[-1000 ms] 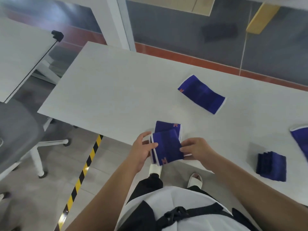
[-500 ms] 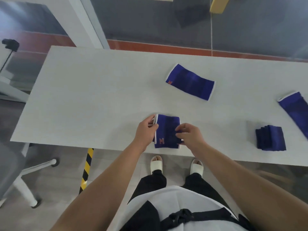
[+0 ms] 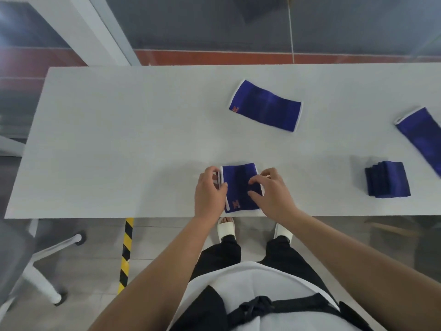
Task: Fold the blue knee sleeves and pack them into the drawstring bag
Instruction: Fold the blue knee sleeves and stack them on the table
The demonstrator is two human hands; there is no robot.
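Nearest, at the near edge of the table point(image 3: 119, 151): grips the folded knee sleeve point(image 3: 238, 185) from both sides. With the left hand point(image 3: 210, 192), clamps the white-trimmed ends, fingers curled round them and thumb on top, probably to keep the layers lined up. With the right hand point(image 3: 270, 197), pinches the blue fabric on top, fingertips point(image 3: 253, 185) bent down onto it, seemingly to flatten the fold so it cannot spring open. Sits squarely between the two sets of fingers, orange logo point(image 3: 236, 204) at the wrist-side corner. Off to the right of the right hand's fingers, well apart: a dark blue folded bundle point(image 3: 387, 181), perhaps the drawstring bag, perhaps finished sleeves; cannot tell which. Beyond the fingertips, further up the table: an unfolded sleeve point(image 3: 266, 106) laid flat, likely waiting its turn. Farthest right of the fingers, at the frame's edge: a third sleeve point(image 3: 420, 137), partly cut off. By the look of it, fold nearly done, packing not yet begun.
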